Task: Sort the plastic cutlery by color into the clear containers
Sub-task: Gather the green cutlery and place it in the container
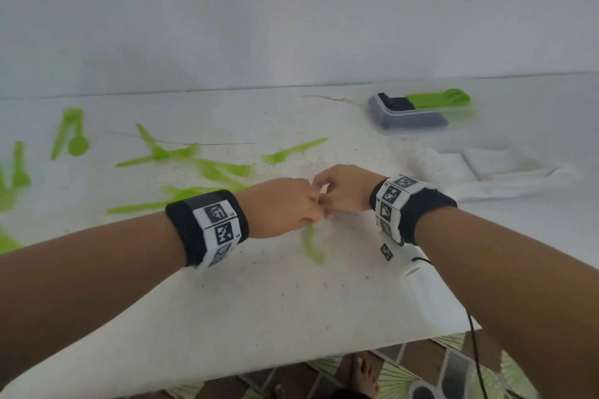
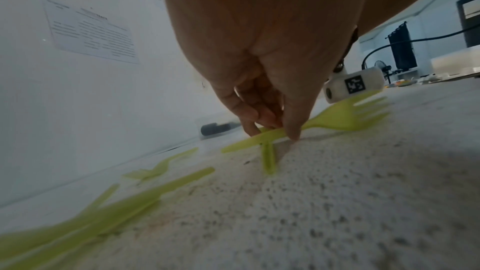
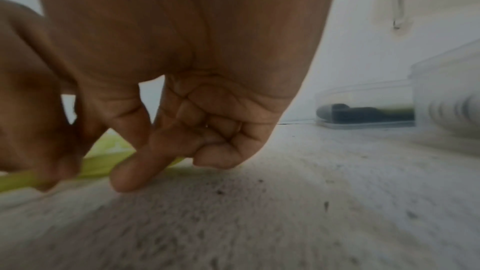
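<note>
The left hand's fingers point(image 2: 292, 130) are pinching the handle of a pale green fork point(image 2: 345, 115) lying low on the table point(image 1: 275, 301) at the centre of the frame, while the right hand point(image 1: 345, 188) is curling onto the same piece beside the left hand point(image 1: 282, 206). This is looking like the pick-up step; next, lifting it clear and carrying it toward the clear container point(image 1: 418, 113) at upper right, already holding green and dark pieces. More green cutlery point(image 1: 181, 155) is lying scattered at left.

My head camera looks forward and down over both my forearms onto the white table point(image 1: 265, 301). Each wrist camera sits low, just above the tabletop, looking along my palm toward the wall. All three views share the green fork point(image 2: 337, 118) between my fingers.
</note>
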A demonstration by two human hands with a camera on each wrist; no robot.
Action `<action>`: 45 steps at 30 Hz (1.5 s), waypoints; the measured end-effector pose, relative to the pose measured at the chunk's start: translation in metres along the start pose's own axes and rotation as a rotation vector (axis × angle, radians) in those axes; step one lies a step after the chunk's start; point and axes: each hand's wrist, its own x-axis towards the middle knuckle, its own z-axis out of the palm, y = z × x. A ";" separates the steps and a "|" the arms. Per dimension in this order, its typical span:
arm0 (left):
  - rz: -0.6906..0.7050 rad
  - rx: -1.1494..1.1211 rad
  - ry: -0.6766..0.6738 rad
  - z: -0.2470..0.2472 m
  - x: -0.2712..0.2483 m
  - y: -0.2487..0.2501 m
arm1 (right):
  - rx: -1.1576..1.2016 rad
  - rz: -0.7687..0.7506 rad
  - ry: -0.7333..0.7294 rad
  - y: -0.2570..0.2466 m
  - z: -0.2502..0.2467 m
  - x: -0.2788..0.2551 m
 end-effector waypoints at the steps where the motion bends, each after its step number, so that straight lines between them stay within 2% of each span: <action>1: 0.029 0.003 0.057 -0.001 -0.004 0.000 | 0.008 0.004 0.001 0.001 0.002 -0.001; 3: 0.063 0.027 0.143 -0.003 -0.014 0.004 | 0.006 0.014 0.017 0.001 0.004 -0.001; 5: 0.060 0.067 0.167 -0.007 -0.028 0.011 | -0.028 0.046 0.068 -0.001 0.005 0.004; 8: -0.139 0.000 0.035 -0.018 -0.054 0.013 | -0.177 0.041 0.144 -0.008 0.007 0.016; 10: -0.312 -0.080 -0.052 -0.022 -0.075 0.005 | -0.154 0.046 0.134 -0.013 0.009 0.024; 12: -0.442 -0.085 -0.039 -0.021 -0.097 -0.007 | -0.060 0.055 0.124 -0.020 0.010 0.029; 15: -0.566 -0.017 0.009 -0.016 -0.124 -0.024 | 0.016 0.001 0.203 -0.036 0.008 0.040; 18: -0.683 -0.007 -0.030 -0.013 -0.142 -0.033 | -0.157 -0.011 0.279 -0.049 0.003 0.064; 21: -0.728 -0.037 -0.011 -0.010 -0.152 -0.033 | -0.303 0.057 0.264 -0.049 -0.002 0.085; 23: -0.732 -0.050 0.019 -0.010 -0.151 -0.029 | -0.349 0.088 0.229 -0.044 -0.003 0.095; 26: -0.728 -0.062 0.041 -0.012 -0.135 -0.024 | -0.419 0.071 0.251 -0.036 -0.001 0.104; 29: -0.743 -0.054 0.015 -0.007 -0.106 -0.026 | -0.503 0.058 0.264 -0.032 0.000 0.105; 33: -0.868 -0.037 0.037 -0.001 -0.067 -0.037 | -0.599 0.148 0.295 -0.026 0.001 0.100; 38: -1.000 -0.069 -0.010 0.001 -0.050 -0.054 | -0.476 0.116 0.192 -0.016 0.000 0.093; 42: -1.009 -0.175 0.017 0.005 -0.048 -0.058 | -0.454 0.100 0.238 -0.012 0.005 0.091; 45: -1.063 -0.271 0.050 0.005 -0.046 -0.059 | -0.466 0.117 0.201 -0.013 0.005 0.093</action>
